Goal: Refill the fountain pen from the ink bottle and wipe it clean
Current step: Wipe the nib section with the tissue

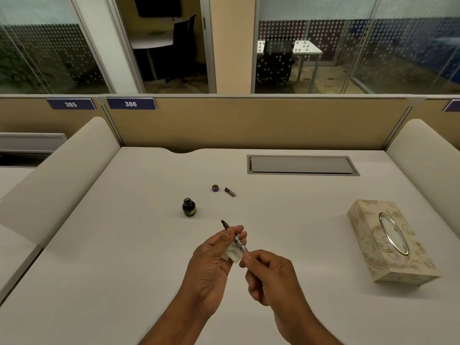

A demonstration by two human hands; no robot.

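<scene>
**A:** From the head camera, where is the pen?

**B:** The slim fountain pen, dark-nibbed with a clear middle section, is held above the white desk top, near its middle. Its nib points away and leftward, toward the small dark glass ink bottle.

**A:** And the hands?

**B:** The left hand pinches the pen's front between thumb and fingertips, just behind the nib. A crumpled scrap of white tissue sits between its palm and the barrel. The right hand has its fingers curled, with thumb and forefinger clamped on the pen's rear end.

**A:** The bottle?

**B:** It stands upright and uncapped, apart from the hands. Its small round dark cap lies farther back. Just right of that lies a short dark cylindrical pen part; whether it is a cap or a barrel, I cannot tell.

**A:** Anything else?

**B:** A cream, leaf-patterned tissue box with a metal-rimmed oval opening rests on the desk's right side. A grey rectangular hatch is set into the desk near the tan partition, which carries a blue number plate reading 386.
</scene>
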